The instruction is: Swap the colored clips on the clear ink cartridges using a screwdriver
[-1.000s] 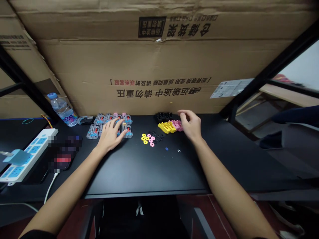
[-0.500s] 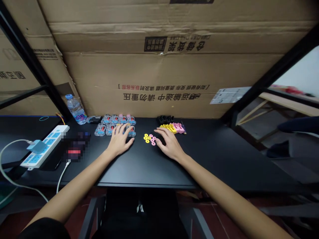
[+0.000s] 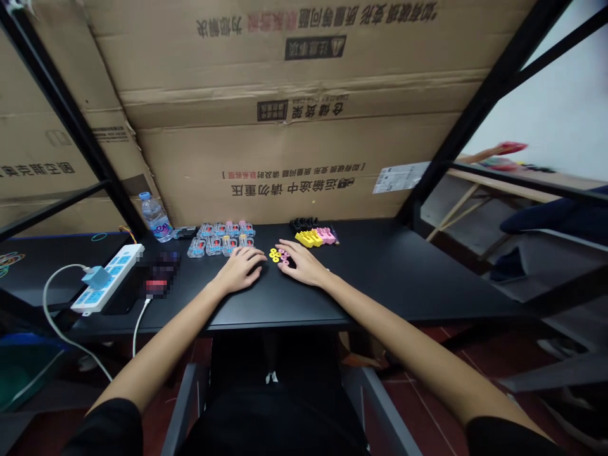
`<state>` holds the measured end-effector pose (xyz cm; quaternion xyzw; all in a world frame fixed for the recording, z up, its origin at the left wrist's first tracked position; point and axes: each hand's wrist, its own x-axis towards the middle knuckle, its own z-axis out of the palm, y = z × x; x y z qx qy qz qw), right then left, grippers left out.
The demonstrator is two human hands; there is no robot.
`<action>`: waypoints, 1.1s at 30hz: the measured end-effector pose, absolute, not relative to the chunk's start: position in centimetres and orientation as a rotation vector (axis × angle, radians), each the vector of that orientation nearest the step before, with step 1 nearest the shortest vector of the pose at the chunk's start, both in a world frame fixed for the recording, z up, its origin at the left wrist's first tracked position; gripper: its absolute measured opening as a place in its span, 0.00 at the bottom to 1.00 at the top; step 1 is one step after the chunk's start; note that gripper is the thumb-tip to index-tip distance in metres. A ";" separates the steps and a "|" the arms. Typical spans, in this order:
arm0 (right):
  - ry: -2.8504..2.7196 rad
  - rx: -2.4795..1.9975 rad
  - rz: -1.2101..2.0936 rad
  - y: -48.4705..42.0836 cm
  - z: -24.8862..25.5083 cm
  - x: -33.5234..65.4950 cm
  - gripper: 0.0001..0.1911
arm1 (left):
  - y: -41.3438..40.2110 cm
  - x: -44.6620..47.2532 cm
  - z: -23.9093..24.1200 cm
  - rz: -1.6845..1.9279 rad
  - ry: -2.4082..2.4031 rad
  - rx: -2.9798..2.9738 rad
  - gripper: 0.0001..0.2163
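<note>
My left hand [image 3: 240, 269] lies flat on the black table [image 3: 389, 278], fingers apart, just in front of a cluster of clear plastic packets [image 3: 221, 237] with blue and pink contents. My right hand [image 3: 303, 266] rests palm down beside it, fingers spread, its fingertips next to small yellow and pink rings [image 3: 278, 255]. Behind the rings sit yellow [image 3: 308, 239], pink [image 3: 325, 235] and black [image 3: 304, 223] plastic pieces in a row. Neither hand holds anything.
A water bottle [image 3: 154, 217] stands at the back left. A white power strip [image 3: 108, 277] with a plugged-in adapter and cables lies on the left. Large cardboard boxes [image 3: 285, 126] form the back wall. Black frame bars [image 3: 479, 101] rise at both sides.
My right hand left the yellow and pink pieces and came down flat by the rings. My left hand slid back off the packets. The view has pulled back and tilted up.
</note>
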<state>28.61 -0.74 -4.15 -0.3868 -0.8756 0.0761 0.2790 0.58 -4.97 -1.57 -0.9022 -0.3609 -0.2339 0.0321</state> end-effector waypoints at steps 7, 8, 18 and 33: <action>-2.423 -1.115 0.214 0.9 -4.7 28.0 0.33 | -4.7 0.2 -2.0 -0.627 -1.357 -2.826 0.08; -2.421 -1.137 0.212 1.1 -4.8 28.0 0.34 | -4.6 0.3 -2.1 -0.618 -1.372 -2.826 0.08; -2.314 -1.200 0.132 1.6 -5.1 27.5 0.28 | -3.9 0.6 -1.4 -0.622 -1.576 -2.751 0.08; -2.467 -0.690 0.293 -3.0 -3.3 27.2 0.16 | -4.9 0.2 -2.4 -0.767 -1.215 -3.041 0.19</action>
